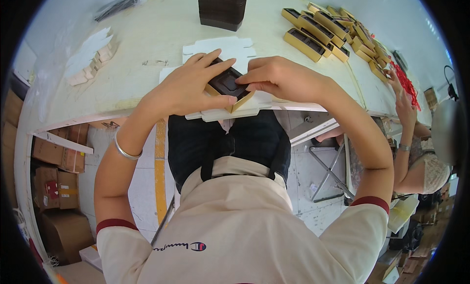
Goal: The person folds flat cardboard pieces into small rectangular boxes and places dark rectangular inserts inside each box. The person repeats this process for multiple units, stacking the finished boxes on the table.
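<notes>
A small gold box (239,104) with a dark brown plastic tray (227,81) in it lies tilted at the table's near edge. My left hand (188,85) wraps round it, thumb on the near end and fingers over the far end. With fingers bent together, my right hand (289,79) presses at the tray's right edge; its fingertips are partly hidden, and so is whether they pinch the rim. Under the box lie flat white card blanks (243,43) with cut flaps.
Beyond them stands a tall dark brown stack of trays (223,9). Gold boxes with dark trays (313,31) are heaped at the far right. White folded card pieces (93,58) lie at left. Another person's hand (405,107) is near red strands (404,83). Cardboard boxes (68,186) fill the space below left.
</notes>
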Tool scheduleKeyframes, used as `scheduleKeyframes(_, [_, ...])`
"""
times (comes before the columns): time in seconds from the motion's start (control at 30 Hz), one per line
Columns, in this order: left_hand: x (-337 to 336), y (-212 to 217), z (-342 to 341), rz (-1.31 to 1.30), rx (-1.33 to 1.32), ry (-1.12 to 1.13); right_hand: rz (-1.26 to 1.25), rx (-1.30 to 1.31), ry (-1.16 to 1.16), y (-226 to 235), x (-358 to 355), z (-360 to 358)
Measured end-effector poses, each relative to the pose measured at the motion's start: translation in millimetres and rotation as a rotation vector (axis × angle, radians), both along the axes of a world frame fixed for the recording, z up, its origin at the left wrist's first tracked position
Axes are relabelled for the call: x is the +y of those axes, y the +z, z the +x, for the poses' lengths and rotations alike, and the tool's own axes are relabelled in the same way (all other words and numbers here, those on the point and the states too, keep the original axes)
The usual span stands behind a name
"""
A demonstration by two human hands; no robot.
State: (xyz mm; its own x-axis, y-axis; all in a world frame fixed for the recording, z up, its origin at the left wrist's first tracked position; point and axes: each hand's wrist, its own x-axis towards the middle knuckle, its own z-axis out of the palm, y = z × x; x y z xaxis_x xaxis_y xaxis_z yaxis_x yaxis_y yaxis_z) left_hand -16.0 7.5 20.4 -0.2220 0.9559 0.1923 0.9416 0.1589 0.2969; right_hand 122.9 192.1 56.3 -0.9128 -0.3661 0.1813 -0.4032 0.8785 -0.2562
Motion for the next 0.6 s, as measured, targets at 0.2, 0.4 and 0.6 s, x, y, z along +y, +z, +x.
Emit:
scheduleKeyframes(0.2, [-4.5, -18.1, 5.4, 0.101, 0.493, -0.034, 0.249, 0.510, -0.169, -53.7, -40.3, 25.6])
scheduleKeyframes(0.4, [2.1, 3.3, -17.3, 0.023, 0.181, -0.184, 0.099, 0.450, -0.324, -61.1, -48.4, 13.8])
scheduleKeyframes(0.6, [-37.1, 9.9, -18.1, 0.225, -0.180, 0.035, -0.202, 0.266, -0.550, -10.5, 6.5, 51.5])
